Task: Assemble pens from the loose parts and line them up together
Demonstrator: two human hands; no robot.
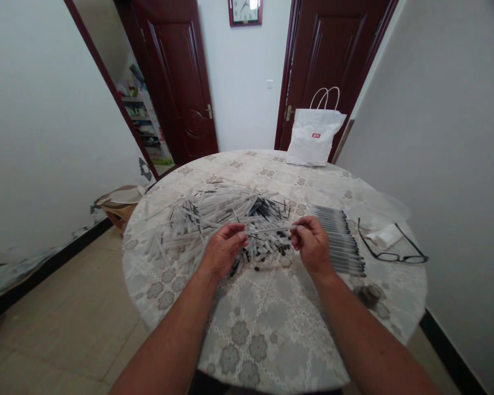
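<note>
Head view, and left hand point(226, 249) and right hand point(313, 242), each grip pinched tight, hold a slim pale tube point(271, 228) across the crowding heap of parts point(214, 211) on the tabletop point(280, 323), pen row point(338, 238), glasses point(389, 257) and white bag point(316, 140) off right!

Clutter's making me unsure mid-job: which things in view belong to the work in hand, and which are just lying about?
In the work, it seems:
thin pale tube, held between left hand and right hand
heap of pale tubes and dark pieces
row of dark-tipped sticks beside the right hand

Probably just lying about:
eyeglasses
white bag
dark lump, too blurred to identify
</note>
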